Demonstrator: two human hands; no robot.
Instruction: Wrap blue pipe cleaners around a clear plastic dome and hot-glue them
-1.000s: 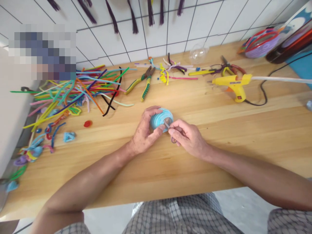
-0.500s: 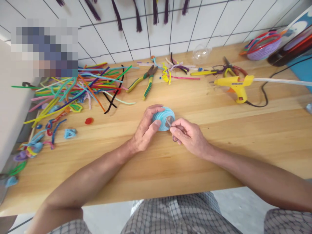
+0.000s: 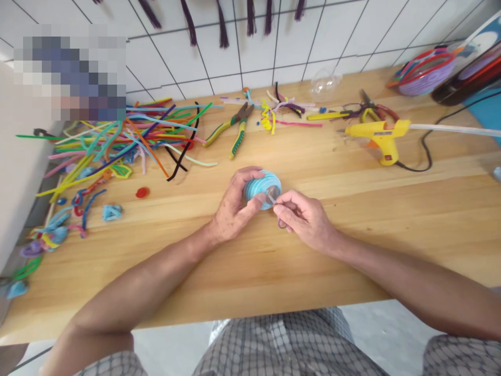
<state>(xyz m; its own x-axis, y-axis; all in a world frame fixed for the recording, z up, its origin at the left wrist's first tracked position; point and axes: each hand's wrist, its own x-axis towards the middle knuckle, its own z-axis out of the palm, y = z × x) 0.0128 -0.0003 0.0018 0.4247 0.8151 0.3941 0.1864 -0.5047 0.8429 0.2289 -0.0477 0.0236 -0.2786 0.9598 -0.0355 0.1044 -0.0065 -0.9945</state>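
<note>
A ball wrapped in light-blue and white pipe cleaner (image 3: 258,186) rests between my hands, with a bare, see-through patch on its right side. My left hand (image 3: 237,206) is curled around the ball's left side, fingers on top and thumb at the edge of the bare patch. In my right hand (image 3: 303,216) is a pair of small scissors (image 3: 271,199), gripped by thumb and fingers. Their pale tip meets the bare patch, and a ring handle shows under the fingers; the rest of them is hidden.
Loose pipe cleaners (image 3: 156,138) are heaped at the back left. Behind the ball lie green-and-yellow pliers (image 3: 239,133). A yellow glue gun (image 3: 378,140) with its cord lies to the right, and a clear plastic ball (image 3: 324,85) stands near the wall. A red cap (image 3: 142,192) lies left.
My left thumb has slid right across the ball to the edge of the bare patch. The right hand and the scissors are nearly where they were.
</note>
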